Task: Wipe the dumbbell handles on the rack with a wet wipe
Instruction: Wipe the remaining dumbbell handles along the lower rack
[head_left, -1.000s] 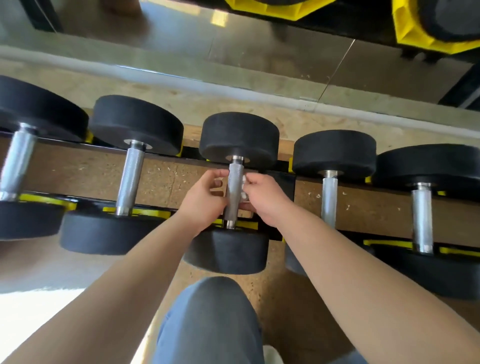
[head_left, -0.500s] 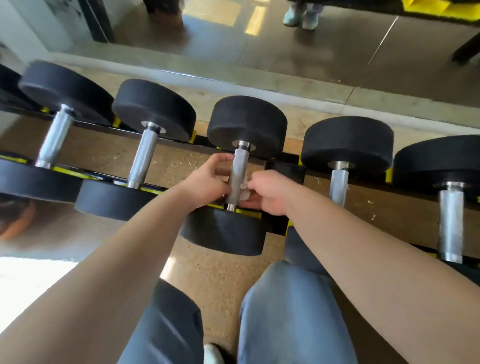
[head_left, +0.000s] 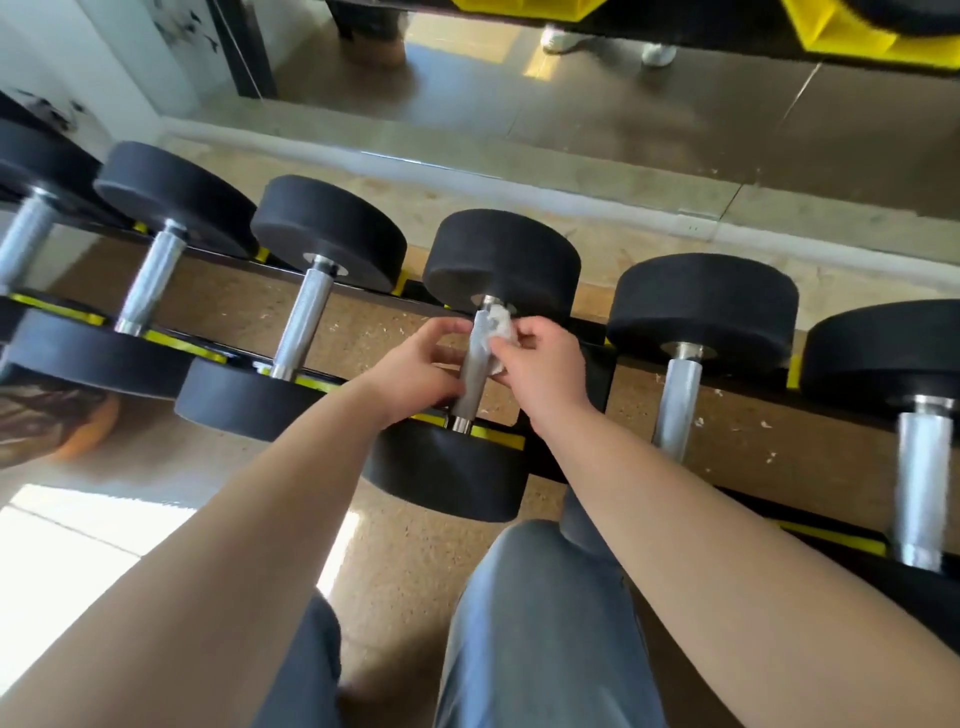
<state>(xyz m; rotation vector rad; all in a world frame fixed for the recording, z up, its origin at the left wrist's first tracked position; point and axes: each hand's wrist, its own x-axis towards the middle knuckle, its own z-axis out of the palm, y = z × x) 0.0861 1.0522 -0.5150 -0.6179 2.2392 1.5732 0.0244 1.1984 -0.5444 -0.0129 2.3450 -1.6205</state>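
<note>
My right hand (head_left: 540, 369) pinches the wet wipe (head_left: 496, 325) against the upper end of the handle (head_left: 474, 379). My left hand (head_left: 415, 374) is curled round that handle from the other side, probably steadying it, though its fingertips are hidden. This dumbbell sits mid-rack (head_left: 597, 338), part-wiped by my guess, with its lower stretch left. I can't tell whether the neighbouring handles (head_left: 306, 322) are wiped.

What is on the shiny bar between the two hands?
A crumpled white wet wipe sits on the handle near its top, pinched by the right hand. The left hand grips the other side. Whether the wipe wraps behind is hidden.
</note>
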